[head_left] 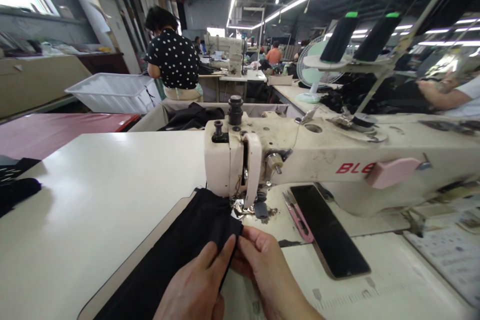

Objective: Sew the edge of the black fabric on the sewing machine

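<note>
A piece of black fabric (176, 240) lies across the bed of a sewing machine (300, 160), its far end beside the presser foot (243, 207). My left hand (197, 280) rests on the cloth near its right edge, index finger extended and the other fingers bent, gripping the edge. Close beside it, my right hand (264, 267) pinches that same edge between thumb and fingers, just in front of the presser foot. Some right fingertips are hidden behind the cloth. The needle itself is too small to make out.
Right of the presser foot lie pink-handled thread snips (302, 222) and a black phone (330, 232). More dark cloth (18, 185) sits at the far left. Behind stand a white plastic crate (112, 92), a fan (311, 67), thread cones (339, 37) and a person in a polka-dot top (174, 57).
</note>
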Available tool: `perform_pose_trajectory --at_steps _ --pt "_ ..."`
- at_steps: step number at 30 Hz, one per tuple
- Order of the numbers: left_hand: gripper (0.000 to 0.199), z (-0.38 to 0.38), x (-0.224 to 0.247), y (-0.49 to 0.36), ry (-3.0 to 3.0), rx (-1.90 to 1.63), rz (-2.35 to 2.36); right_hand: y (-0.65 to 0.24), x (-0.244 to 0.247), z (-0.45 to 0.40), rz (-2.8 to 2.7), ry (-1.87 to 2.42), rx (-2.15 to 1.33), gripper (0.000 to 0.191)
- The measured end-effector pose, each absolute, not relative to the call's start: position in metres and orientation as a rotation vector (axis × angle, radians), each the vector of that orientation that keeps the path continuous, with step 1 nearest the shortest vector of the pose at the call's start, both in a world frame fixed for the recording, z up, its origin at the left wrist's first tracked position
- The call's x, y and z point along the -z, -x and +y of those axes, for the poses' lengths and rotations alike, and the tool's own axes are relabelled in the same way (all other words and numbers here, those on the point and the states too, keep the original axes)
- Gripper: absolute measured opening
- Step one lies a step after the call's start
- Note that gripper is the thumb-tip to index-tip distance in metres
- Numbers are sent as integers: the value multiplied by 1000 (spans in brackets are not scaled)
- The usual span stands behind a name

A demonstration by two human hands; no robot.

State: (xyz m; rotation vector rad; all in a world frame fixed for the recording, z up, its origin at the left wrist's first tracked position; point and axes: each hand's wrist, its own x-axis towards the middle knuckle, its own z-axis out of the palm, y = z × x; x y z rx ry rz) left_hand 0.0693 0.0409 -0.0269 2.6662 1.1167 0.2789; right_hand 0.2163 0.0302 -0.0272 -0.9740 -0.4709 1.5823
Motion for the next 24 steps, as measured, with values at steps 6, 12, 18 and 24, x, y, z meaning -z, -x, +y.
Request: perform_pose_trajectory --at_steps 6,12,18,24 --pt "80 49 7 -79 -2733 -80 1144 -218 32 31 -435 977 -1619 25" --pt "82 47 13 -79 -2697 -115 1183 -219 30 31 -416 1004 -1618 21" --pt "61 54 12 -69 -2459 -374 1052 -218 26 31 -463 1056 -1574 24" --pt "27 116 -16 -81 -2293 -389 912 -220 30 38 -641 1192 -1457 24"
